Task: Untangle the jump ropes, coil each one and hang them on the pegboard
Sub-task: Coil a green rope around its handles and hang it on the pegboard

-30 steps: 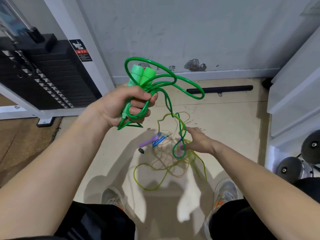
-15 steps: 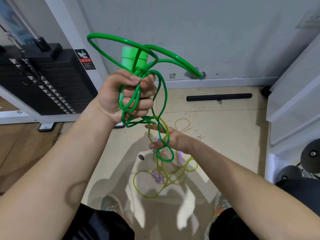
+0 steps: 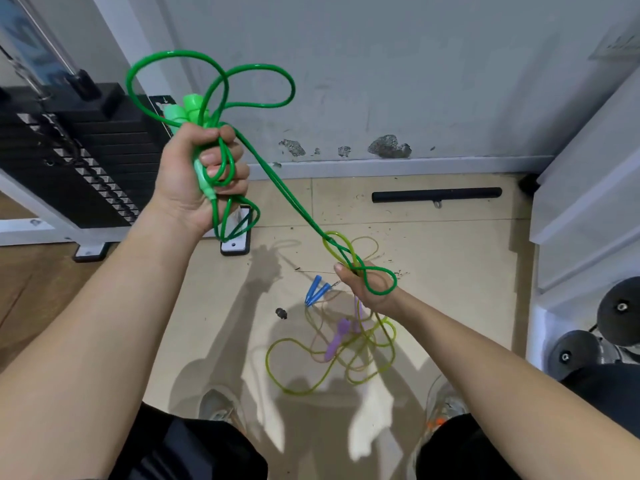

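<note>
My left hand (image 3: 199, 174) is raised at the upper left and grips both light-green handles and several loops of the green jump rope (image 3: 277, 181). A double strand of that rope runs taut down to my right hand (image 3: 367, 285), which pinches it where it crosses the yellow-green rope (image 3: 332, 368). The end loop of the green rope lies over my right wrist. Most of the yellow-green rope lies tangled on the floor with a pair of purple handles (image 3: 337, 337). A pair of blue handles (image 3: 317, 289) lies just left of my right hand.
A black weight stack (image 3: 69, 157) in a white frame stands at the left. A black bar (image 3: 436, 195) lies by the wall. White cabinets and dumbbells (image 3: 595, 337) are at the right. A small black part (image 3: 281, 313) lies on the floor. My shoes show at the bottom.
My hands have drawn apart: the right one has moved rightward, pulling the green rope from a slack hanging loop into a taut line. The left hand stays raised with the handles.
</note>
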Action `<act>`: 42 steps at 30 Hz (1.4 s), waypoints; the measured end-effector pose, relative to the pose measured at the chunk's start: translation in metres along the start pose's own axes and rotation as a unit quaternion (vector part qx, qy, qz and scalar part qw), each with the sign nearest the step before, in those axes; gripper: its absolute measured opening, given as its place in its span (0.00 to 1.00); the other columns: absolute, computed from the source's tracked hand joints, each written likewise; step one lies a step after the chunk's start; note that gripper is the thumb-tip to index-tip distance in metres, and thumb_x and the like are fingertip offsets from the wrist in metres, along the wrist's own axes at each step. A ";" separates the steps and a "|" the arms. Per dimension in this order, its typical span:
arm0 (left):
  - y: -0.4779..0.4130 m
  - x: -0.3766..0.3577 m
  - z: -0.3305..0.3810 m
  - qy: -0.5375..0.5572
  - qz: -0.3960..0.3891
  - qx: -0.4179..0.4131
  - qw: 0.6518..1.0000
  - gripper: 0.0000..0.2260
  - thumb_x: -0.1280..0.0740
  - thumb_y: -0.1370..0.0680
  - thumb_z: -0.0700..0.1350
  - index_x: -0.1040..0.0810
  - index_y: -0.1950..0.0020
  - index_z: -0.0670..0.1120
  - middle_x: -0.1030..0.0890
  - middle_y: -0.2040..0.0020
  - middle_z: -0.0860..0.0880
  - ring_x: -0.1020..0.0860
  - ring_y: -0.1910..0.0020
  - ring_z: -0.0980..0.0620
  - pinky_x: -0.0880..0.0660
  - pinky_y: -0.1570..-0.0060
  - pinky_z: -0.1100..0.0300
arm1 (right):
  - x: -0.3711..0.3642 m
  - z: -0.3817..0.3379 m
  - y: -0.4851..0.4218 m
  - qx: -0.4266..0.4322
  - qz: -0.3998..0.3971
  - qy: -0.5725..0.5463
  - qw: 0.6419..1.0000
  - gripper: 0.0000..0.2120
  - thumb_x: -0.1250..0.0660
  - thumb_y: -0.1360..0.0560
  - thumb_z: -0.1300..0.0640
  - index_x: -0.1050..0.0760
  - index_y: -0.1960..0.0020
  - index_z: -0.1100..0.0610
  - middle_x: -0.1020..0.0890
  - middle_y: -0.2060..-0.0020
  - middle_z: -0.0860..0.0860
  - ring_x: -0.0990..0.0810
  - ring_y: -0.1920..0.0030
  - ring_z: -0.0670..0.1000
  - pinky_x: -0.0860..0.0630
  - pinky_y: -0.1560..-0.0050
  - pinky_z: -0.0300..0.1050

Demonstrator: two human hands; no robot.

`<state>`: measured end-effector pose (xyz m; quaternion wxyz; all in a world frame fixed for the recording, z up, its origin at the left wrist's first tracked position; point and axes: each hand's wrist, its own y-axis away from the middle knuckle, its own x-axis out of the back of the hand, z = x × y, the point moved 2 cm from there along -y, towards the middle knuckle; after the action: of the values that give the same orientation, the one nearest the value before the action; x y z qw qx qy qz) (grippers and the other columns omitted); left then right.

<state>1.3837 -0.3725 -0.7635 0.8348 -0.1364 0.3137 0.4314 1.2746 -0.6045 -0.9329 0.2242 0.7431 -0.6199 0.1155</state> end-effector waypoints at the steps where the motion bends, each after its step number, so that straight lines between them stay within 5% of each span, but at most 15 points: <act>1: 0.000 0.001 -0.001 0.001 0.004 -0.010 1.000 0.12 0.24 0.41 0.46 0.26 0.65 0.51 0.35 0.78 0.56 0.40 0.79 0.60 0.44 0.80 0.69 | 0.003 0.006 0.006 -0.009 -0.010 0.004 1.000 0.20 0.41 0.16 0.46 0.39 0.63 0.54 0.39 0.69 0.50 0.39 0.70 0.47 0.40 0.67 0.41; 6: -0.002 -0.009 -0.004 0.018 0.035 -0.051 0.998 0.07 0.30 0.38 0.45 0.27 0.66 0.50 0.36 0.78 0.56 0.39 0.80 0.60 0.45 0.79 0.68 | 0.005 0.023 0.017 -0.178 -0.046 0.009 0.983 0.18 0.44 0.16 0.43 0.34 0.61 0.50 0.31 0.67 0.45 0.32 0.66 0.46 0.34 0.62 0.39; 11: -0.001 -0.006 0.016 0.077 0.063 -0.103 0.990 0.03 0.38 0.32 0.45 0.29 0.67 0.50 0.36 0.79 0.56 0.42 0.78 0.60 0.46 0.78 0.68 | 0.003 0.040 0.017 -0.231 -0.063 0.113 0.964 0.18 0.44 0.16 0.44 0.33 0.60 0.54 0.29 0.65 0.48 0.34 0.67 0.46 0.36 0.70 0.36; 17: -0.004 -0.006 0.019 0.110 0.086 -0.128 0.982 0.06 0.39 0.30 0.45 0.30 0.67 0.49 0.36 0.78 0.56 0.43 0.78 0.60 0.46 0.78 0.67 | 0.019 0.049 0.021 -0.282 -0.095 0.217 0.930 0.20 0.50 0.15 0.45 0.35 0.59 0.56 0.34 0.67 0.49 0.34 0.67 0.49 0.36 0.65 0.42; 20: -0.008 -0.002 0.010 0.053 0.098 -0.104 0.988 0.05 0.39 0.31 0.45 0.29 0.67 0.50 0.37 0.78 0.56 0.43 0.78 0.60 0.46 0.79 0.68 | 0.027 0.051 0.026 -0.291 -0.121 0.241 0.918 0.21 0.50 0.15 0.45 0.38 0.63 0.54 0.33 0.67 0.49 0.34 0.68 0.49 0.33 0.65 0.43; 23: -0.012 0.001 -0.015 -0.117 0.136 -0.003 0.984 0.05 0.39 0.28 0.44 0.29 0.64 0.51 0.39 0.76 0.57 0.42 0.78 0.60 0.45 0.80 0.68 | 0.024 0.058 0.027 -0.264 -0.143 0.161 0.940 0.22 0.45 0.17 0.43 0.35 0.64 0.55 0.27 0.72 0.51 0.32 0.75 0.51 0.32 0.70 0.41; 28: -0.013 0.014 -0.064 -0.330 0.260 0.127 0.898 0.06 0.36 0.24 0.41 0.29 0.61 0.47 0.35 0.75 0.54 0.39 0.76 0.55 0.45 0.77 0.66 | 0.029 0.031 0.012 -0.169 -0.066 -0.014 0.983 0.16 0.46 0.15 0.46 0.26 0.49 0.56 0.16 0.63 0.55 0.23 0.72 0.51 0.29 0.73 0.40; 31: -0.012 0.027 -0.074 -0.468 0.315 0.119 0.817 0.09 0.30 0.27 0.42 0.27 0.64 0.44 0.29 0.74 0.48 0.34 0.75 0.50 0.39 0.74 0.61 | 0.035 0.023 0.007 -0.137 -0.027 -0.011 0.990 0.17 0.48 0.15 0.46 0.24 0.47 0.55 0.18 0.58 0.52 0.20 0.60 0.51 0.23 0.61 0.45; 33: -0.009 0.038 -0.081 -0.585 0.303 0.152 0.737 0.12 0.28 0.27 0.46 0.27 0.64 0.42 0.27 0.70 0.44 0.33 0.75 0.47 0.38 0.75 0.61 | 0.041 0.023 0.007 -0.122 0.030 0.041 0.991 0.16 0.46 0.15 0.47 0.24 0.51 0.54 0.21 0.59 0.49 0.22 0.58 0.51 0.23 0.53 0.50; 36: -0.001 0.054 -0.105 -0.677 0.250 0.216 0.658 0.21 0.24 0.28 0.57 0.28 0.64 0.42 0.27 0.69 0.45 0.32 0.73 0.47 0.38 0.73 0.58 | 0.051 0.016 0.008 -0.103 0.127 0.008 0.987 0.17 0.44 0.16 0.48 0.23 0.51 0.58 0.25 0.69 0.46 0.26 0.64 0.50 0.28 0.64 0.44; 39: 0.005 0.068 -0.134 -0.703 0.236 0.204 0.639 0.19 0.23 0.29 0.55 0.26 0.60 0.41 0.23 0.62 0.44 0.25 0.63 0.44 0.30 0.63 0.54 | 0.060 0.002 0.009 -0.077 0.120 -0.046 0.989 0.21 0.44 0.16 0.45 0.21 0.56 0.56 0.29 0.76 0.41 0.33 0.73 0.44 0.38 0.72 0.34; 42: 0.008 0.067 -0.142 -0.735 0.191 0.057 0.648 0.12 0.23 0.30 0.49 0.19 0.53 0.43 0.22 0.46 0.49 0.25 0.47 0.45 0.26 0.46 0.52 | 0.063 -0.012 0.007 -0.044 0.001 -0.099 0.994 0.21 0.45 0.15 0.50 0.20 0.58 0.56 0.34 0.73 0.46 0.40 0.72 0.47 0.44 0.72 0.41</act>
<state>1.3482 -0.3960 -0.9146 0.6970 0.3360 -0.3601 0.5211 1.2819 -0.6548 -0.8923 0.1947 0.7398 -0.6439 0.0142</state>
